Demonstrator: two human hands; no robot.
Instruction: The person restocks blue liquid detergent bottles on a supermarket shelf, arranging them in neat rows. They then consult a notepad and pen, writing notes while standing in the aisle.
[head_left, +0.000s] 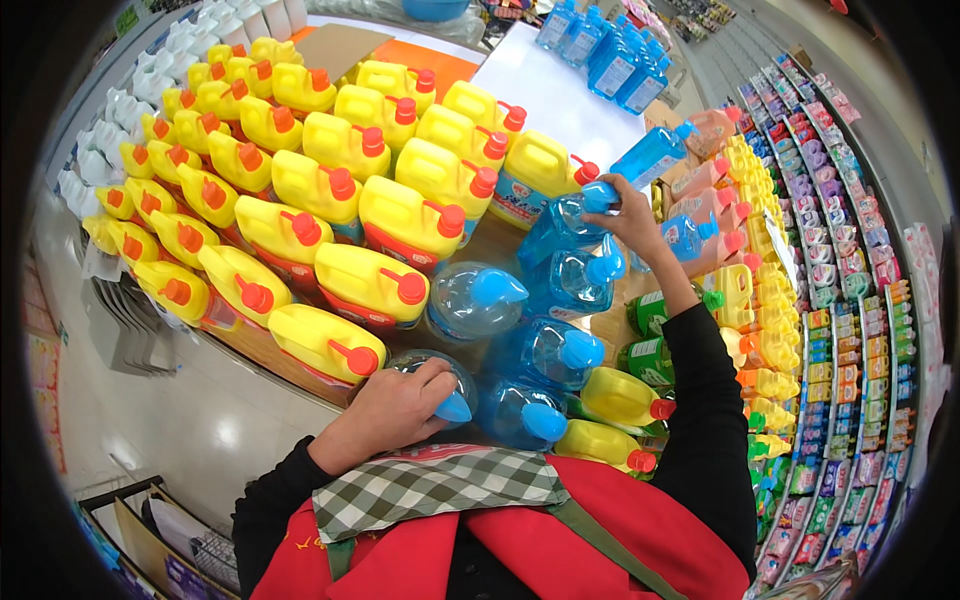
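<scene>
My left hand (401, 405) is wrapped around the top of a clear plastic bottle (457, 373) with a blue cap, at the display's near edge. Farther off, the fingers of my right hand (631, 217) hold the blue cap of a blue liquid bottle (551, 229), which stands beside a large yellow jug (529, 180). Between my hands are another clear bottle (465, 304) and several blue bottles (566, 281) with pointed blue caps. Rows of yellow jugs (375, 281) with red caps fill the left side.
White bottles (112, 139) line the far left edge. More blue bottles (626, 64) stand on a white board (525, 82) at the back. Green bottles (649, 360) and pink bottles (694, 202) are at the right, before packed store shelves (825, 315). A cart (161, 532) stands lower left.
</scene>
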